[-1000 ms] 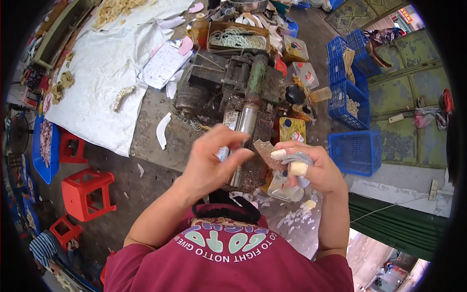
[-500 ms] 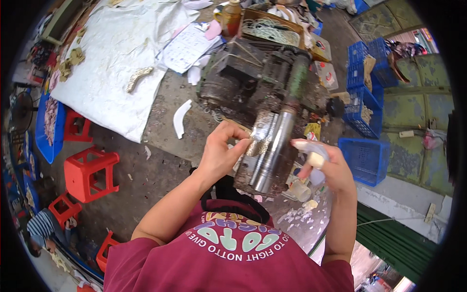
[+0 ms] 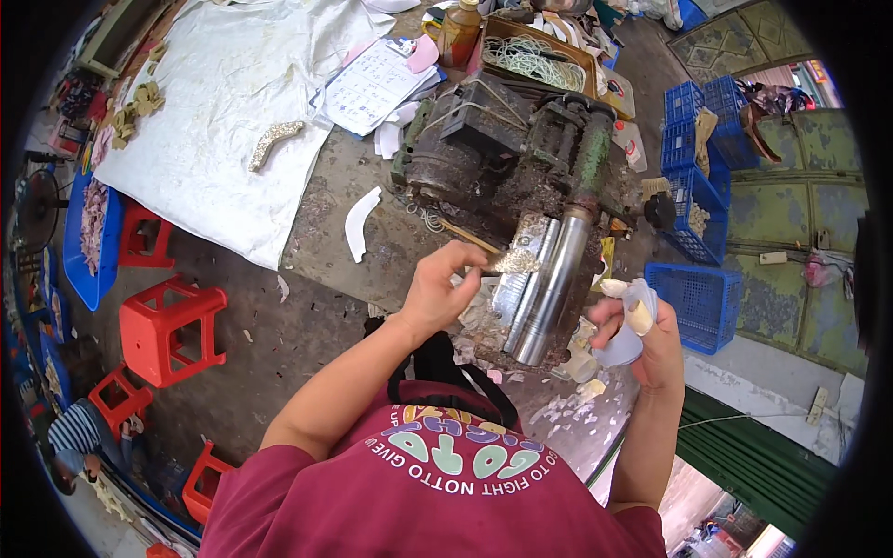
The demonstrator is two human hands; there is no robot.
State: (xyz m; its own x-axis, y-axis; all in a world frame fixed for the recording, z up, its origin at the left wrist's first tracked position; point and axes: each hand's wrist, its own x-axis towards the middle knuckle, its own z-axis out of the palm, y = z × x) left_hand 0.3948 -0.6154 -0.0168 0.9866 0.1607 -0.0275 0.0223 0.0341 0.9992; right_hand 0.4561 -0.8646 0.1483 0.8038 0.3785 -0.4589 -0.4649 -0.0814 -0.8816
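My left fingers (image 3: pixel 470 254) are pressed together at the tips, pinching one end of a glittery gold piece (image 3: pixel 519 261). The piece reaches out to my right over a pale metal plate (image 3: pixel 510 296), its far end close beside the shiny steel roller (image 3: pixel 553 288); I cannot tell whether it touches the roller. My right fingers (image 3: pixel 606 325) are bent on the other side of the roller, well apart from the gold piece. Two of them wear pale caps (image 3: pixel 640 318), and a translucent plastic piece (image 3: pixel 621 350) sits against them; whether they pinch it, I cannot tell.

The plate and roller belong to a dark, grimy machine (image 3: pixel 470 167) standing on my counter (image 3: pixel 321 223). Left of the machine, a curved white piece (image 3: pixel 360 226) lies on the bare surface. Farther left a white cloth (image 3: pixel 209 158) is spread, with a curved glittery strip (image 3: pixel 273 145) near its right edge. Written papers (image 3: pixel 372 88) lie beyond the machine's left side. Down on the floor to my left is a red stool (image 3: pixel 141 335); to my right is a blue crate (image 3: pixel 714 333).
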